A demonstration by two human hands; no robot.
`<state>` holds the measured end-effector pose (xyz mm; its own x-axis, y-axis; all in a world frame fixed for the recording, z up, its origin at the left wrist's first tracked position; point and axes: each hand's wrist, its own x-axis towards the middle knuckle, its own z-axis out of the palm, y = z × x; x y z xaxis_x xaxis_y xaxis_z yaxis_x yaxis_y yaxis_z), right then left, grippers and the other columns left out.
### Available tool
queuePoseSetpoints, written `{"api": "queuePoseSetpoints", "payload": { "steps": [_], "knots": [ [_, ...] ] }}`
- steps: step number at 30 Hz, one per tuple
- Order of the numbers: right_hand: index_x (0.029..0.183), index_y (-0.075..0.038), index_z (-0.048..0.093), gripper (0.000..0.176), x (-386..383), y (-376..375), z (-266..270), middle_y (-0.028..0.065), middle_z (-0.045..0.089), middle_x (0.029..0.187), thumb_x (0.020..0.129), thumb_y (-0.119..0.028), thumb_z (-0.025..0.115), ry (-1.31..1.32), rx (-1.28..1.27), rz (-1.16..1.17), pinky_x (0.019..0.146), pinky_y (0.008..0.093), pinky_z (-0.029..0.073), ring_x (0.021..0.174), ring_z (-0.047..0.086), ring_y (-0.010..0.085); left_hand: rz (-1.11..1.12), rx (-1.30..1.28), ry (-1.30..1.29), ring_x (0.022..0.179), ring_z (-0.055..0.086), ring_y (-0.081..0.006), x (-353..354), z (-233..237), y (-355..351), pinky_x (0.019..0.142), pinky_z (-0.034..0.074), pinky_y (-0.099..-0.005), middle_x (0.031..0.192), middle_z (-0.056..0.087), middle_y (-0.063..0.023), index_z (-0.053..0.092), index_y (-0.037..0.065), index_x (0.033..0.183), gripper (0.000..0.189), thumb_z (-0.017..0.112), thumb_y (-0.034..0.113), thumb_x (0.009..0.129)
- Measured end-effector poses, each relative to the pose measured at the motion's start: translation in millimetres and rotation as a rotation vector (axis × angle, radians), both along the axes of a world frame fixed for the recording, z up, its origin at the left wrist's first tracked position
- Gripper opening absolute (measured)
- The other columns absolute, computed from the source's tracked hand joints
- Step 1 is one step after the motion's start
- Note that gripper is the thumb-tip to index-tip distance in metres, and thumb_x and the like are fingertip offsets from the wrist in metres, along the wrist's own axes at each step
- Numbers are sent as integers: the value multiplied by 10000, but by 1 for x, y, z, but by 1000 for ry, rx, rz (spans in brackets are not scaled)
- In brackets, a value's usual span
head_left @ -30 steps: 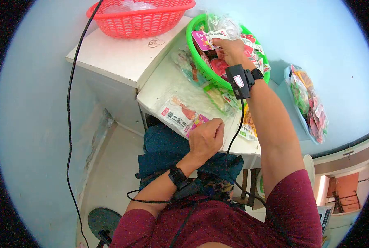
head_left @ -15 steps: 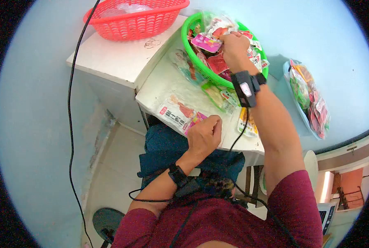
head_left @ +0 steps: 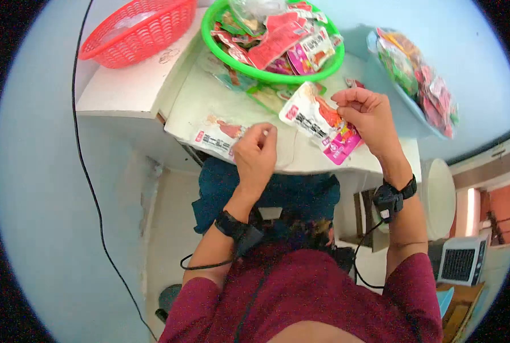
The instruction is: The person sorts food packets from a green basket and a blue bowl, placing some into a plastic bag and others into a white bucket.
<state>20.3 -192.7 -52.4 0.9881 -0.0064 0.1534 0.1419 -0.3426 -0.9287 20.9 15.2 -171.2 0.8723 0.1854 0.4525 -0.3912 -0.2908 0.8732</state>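
Observation:
My right hand [head_left: 372, 117] pinches the right edge of a white and purple snack packet [head_left: 318, 117] with a picture of reddish food, held tilted over the front of the white table [head_left: 286, 154]. My left hand [head_left: 256, 151] is closed, its fingers curled at the right end of a similar packet [head_left: 216, 136] lying flat near the table's front edge. Whatever its fingertips hold, if anything, is hidden. Beyond both hands stands a green basket [head_left: 260, 74] full of red, white and purple packets [head_left: 278, 43].
A red basket [head_left: 141, 37] with clear plastic in it stands on a higher white surface [head_left: 123, 94] at the left. To the right, a light blue bin [head_left: 400, 94] holds several packets. Other packets [head_left: 266, 97] lie in front of the green basket. A black cable [head_left: 86, 166] hangs at the left.
My right hand has come back from the green basket toward me with a packet in it. My left hand stays low by the flat packet. The whole view has shifted.

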Motion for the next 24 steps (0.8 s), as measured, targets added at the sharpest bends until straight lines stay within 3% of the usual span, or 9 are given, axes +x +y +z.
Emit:
{"api": "queuePoseSetpoints", "payload": {
  "steps": [4,5,8,11,14,17,20,24],
  "knots": [
    [946,32,693,174,-27,-17,-31,34,688,829,788,70,630,13,-87,52,623,211,496,728,622,68,-70,-100,112,574,462,-39,-3,6,1,514,362,-230,637,564,19,671,-18,905,133,646,113,898],
    [930,33,695,173,-32,-13,-37,28,686,808,781,78,623,12,16,66,643,228,513,727,628,70,-78,-43,89,584,456,-25,-5,9,1,517,354,-214,662,559,44,673,-19,917,140,639,116,909],
    [924,42,691,161,-34,-15,-53,41,686,804,779,76,630,-83,-123,110,640,225,511,721,629,71,-59,-28,52,507,447,-82,-8,14,-5,491,373,-283,543,521,-27,670,-4,877,138,662,134,870],
    [928,53,684,154,-36,-10,-55,55,682,789,781,66,640,8,-28,124,635,221,511,716,631,77,-77,63,22,506,446,-81,-12,18,-4,491,374,-280,548,527,-29,671,-5,866,147,669,142,867],
    [915,57,682,138,-33,-3,-55,56,671,774,782,59,646,9,1,99,633,220,512,707,629,83,-202,94,164,509,452,-78,-18,21,-3,493,375,-274,561,541,-35,670,-8,856,160,676,152,865],
    [961,56,670,175,-26,-7,-65,46,661,781,788,55,643,-46,-38,155,623,228,512,700,626,87,-229,63,201,524,458,-68,-17,10,-3,499,379,-266,583,560,-28,667,-12,851,163,676,150,868],
    [1038,43,650,237,-32,-9,-57,43,660,817,802,21,652,65,-45,199,614,232,507,709,627,94,-256,-19,207,544,468,-58,-14,4,0,507,382,-259,594,571,-10,663,-20,842,163,666,139,877],
    [1116,-1,625,285,-43,-26,-73,34,671,886,836,-24,674,262,216,163,629,204,515,727,630,81,-252,-13,211,602,507,-49,-15,8,2,545,408,-238,663,604,0,661,-28,866,151,657,120,889]
  ]
}}
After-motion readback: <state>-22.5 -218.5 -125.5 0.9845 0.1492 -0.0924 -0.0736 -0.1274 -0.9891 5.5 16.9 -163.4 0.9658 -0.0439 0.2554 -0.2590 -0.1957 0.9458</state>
